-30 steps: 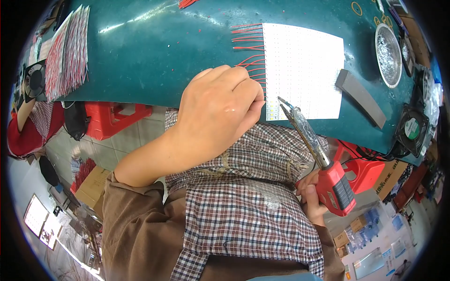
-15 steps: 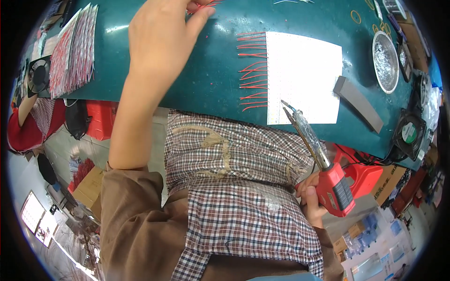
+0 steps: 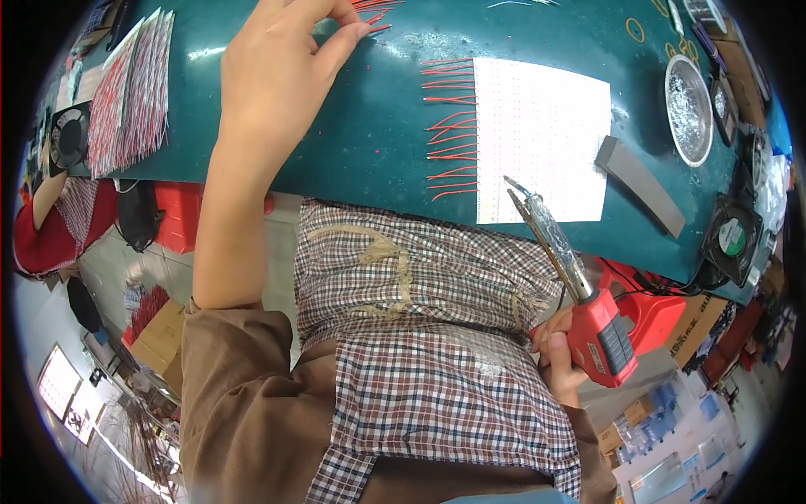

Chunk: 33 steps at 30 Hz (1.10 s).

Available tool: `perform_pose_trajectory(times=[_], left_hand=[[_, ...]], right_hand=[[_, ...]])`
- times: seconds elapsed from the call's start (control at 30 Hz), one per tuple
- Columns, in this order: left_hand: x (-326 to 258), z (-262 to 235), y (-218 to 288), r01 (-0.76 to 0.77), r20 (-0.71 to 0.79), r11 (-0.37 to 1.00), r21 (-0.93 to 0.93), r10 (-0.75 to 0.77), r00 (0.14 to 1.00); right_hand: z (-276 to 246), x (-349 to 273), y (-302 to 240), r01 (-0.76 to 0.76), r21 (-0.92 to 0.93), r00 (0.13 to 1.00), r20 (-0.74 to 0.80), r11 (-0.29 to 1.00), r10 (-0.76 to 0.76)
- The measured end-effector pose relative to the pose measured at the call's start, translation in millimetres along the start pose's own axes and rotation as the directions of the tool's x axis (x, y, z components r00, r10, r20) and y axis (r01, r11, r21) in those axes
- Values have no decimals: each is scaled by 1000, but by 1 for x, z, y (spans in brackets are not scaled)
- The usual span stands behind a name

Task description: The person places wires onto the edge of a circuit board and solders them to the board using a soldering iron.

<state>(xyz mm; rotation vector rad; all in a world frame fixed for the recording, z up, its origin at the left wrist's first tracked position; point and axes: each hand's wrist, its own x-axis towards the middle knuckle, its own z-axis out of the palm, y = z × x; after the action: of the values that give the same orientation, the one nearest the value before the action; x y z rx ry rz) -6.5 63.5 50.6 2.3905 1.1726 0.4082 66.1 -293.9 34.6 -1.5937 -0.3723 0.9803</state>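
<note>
Wire pickup, I judge | left hand (image 3: pixel 281 71): fingers narrow at loose red wires (image 3: pixel 380 4), hold unclear | right hand (image 3: pixel 557 351): gripping soldering iron (image 3: pixel 598 340) over white board (image 3: pixel 541 126) on table (image 3: pixel 369 143) | next likely needs single-wire pinch

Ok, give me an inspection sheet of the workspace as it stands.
Surface: green table, scattered red bits.
Job's things: white board, red wires along its left edge; iron, tip over the board, contact unclear.
Clutter: grey block at the board's right edge; metal dish.
Hands: left hand at loose wires, grip unclear; right hand holds the iron.
Cables: black, near the right-hand fan.
Surroundings: co-worker's red sleeve, carton.
</note>
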Motion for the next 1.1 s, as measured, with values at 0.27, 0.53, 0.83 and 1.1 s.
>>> perform_pose_trajectory(times=[0.27, 0.53, 0.83, 1.1], left_hand=[[-21, 13, -16, -130, -73, 983, -129, 122, 990], [-66, 27, -2, -644, -1, 756, -116, 648, 761], [-85, 46, -8, -709, -6, 688, -154, 717, 697], [-84, 47, -7, -712, -12, 686, -148, 719, 695]], right_hand=[[6, 0, 2, 18, -27, 998, -64, 999, -20], [4, -2, 3, 14, -14, 999, -49, 1000, -14], [-19, -21, 24, -51, -243, 998, -46, 969, 41], [-23, -20, 31, 28, -360, 999, 41, 933, -14]])
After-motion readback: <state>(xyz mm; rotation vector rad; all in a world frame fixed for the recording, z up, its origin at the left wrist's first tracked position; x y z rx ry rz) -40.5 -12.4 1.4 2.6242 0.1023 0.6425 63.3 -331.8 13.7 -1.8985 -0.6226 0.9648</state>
